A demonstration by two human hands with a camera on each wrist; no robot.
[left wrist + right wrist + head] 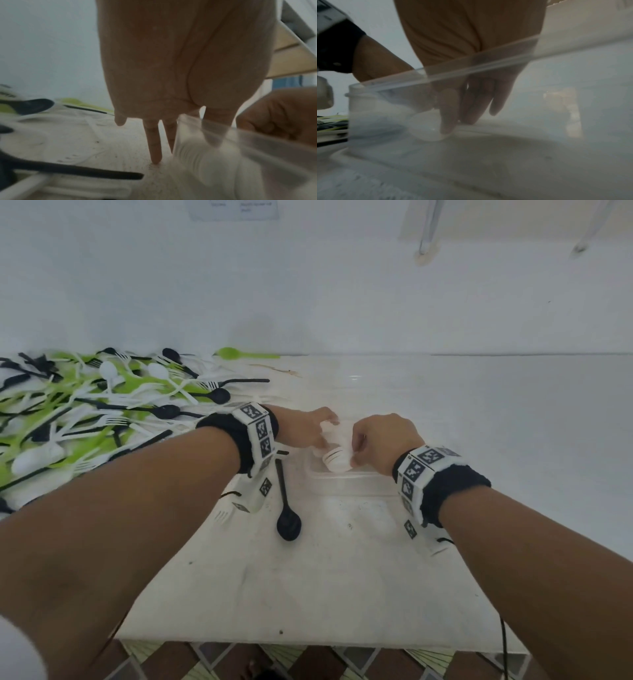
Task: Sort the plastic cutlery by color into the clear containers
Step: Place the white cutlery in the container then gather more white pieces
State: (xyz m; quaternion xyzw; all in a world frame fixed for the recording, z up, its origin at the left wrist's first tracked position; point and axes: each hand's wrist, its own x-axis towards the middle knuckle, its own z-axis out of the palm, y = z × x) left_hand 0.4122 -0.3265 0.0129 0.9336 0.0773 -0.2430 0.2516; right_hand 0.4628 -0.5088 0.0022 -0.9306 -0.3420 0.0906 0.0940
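Observation:
A stack of white spoons [336, 459] hangs over the near-left corner of a clear container [352, 475] at the table's middle. My left hand [317, 433] grips the handle end from the left. My right hand [375, 441] pinches the stack by the bowls from the right. In the left wrist view two fingers [155, 146] point straight down beside the container wall [257, 142], and the thumb shows behind it. In the right wrist view, through the container wall [488, 65], my fingers [448, 119] rest on a white spoon bowl [424, 129] low inside.
A big mixed pile of green, white and black cutlery [102, 405] covers the table's left. A lone black spoon [287, 522] and a white fork [222, 515] lie just left of the container. The table's front edge runs close below.

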